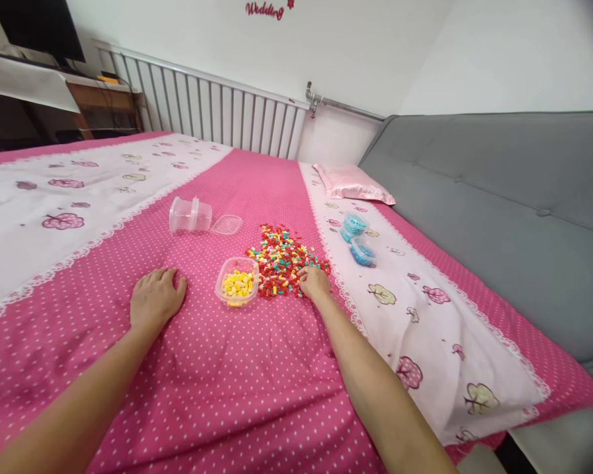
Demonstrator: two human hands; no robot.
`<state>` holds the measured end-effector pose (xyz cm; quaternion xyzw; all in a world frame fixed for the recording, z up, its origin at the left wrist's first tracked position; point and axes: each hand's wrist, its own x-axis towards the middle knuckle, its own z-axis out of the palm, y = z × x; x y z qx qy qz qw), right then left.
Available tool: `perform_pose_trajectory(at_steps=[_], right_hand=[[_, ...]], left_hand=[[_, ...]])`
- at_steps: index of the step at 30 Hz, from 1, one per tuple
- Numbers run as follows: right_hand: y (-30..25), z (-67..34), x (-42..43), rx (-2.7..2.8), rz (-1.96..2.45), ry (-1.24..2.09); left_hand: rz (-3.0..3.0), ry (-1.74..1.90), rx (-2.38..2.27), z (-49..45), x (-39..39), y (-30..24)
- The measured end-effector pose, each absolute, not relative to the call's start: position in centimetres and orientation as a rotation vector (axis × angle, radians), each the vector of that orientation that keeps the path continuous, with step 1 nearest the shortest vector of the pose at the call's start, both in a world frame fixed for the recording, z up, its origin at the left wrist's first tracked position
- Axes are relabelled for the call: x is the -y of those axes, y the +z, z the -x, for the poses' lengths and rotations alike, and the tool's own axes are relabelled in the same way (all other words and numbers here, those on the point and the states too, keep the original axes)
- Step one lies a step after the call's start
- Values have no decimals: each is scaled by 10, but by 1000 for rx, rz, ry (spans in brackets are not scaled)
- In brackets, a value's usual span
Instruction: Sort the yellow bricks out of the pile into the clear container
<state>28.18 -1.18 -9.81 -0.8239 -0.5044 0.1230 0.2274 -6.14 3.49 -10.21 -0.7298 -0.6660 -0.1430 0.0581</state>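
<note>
A heap of small red, yellow and teal pieces [281, 260] lies on the pink dotted bedspread [227, 382]. My right hand [315, 283] rests at the heap's near right edge, fingers curled among the pieces. A clear tub of yellow pieces [237, 284] stands just left of the heap. My left hand [155, 297] lies flat on the bedspread, fingers loosely spread, a hand's width left of the tub and holding nothing.
An empty clear tub [190, 215] lies on its side farther back, with its lid [226, 225] beside it. Two tubs of blue pieces [356, 236] sit to the right. A pink pillow [352, 183], a grey sofa [499, 217] and a radiator [212, 108] border the bed.
</note>
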Motion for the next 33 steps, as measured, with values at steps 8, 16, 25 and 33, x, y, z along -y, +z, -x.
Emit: perform_pose_trajectory(at_steps=[8,16,25,33], right_hand=[[-98,-281,11,1424,2264,278],[-93,-280,11,1446,2177,237],[-88,-278,10,1378,2084,261],[-94,-279,8,1258,1954,353]], left_hand=[[2219,-433,2031,61,-34,-101],[2219,-442,2038,61,-33,-101],[2219,-442,2031,61,-34,-101],[2215,-429,2027,62,-35,-102]])
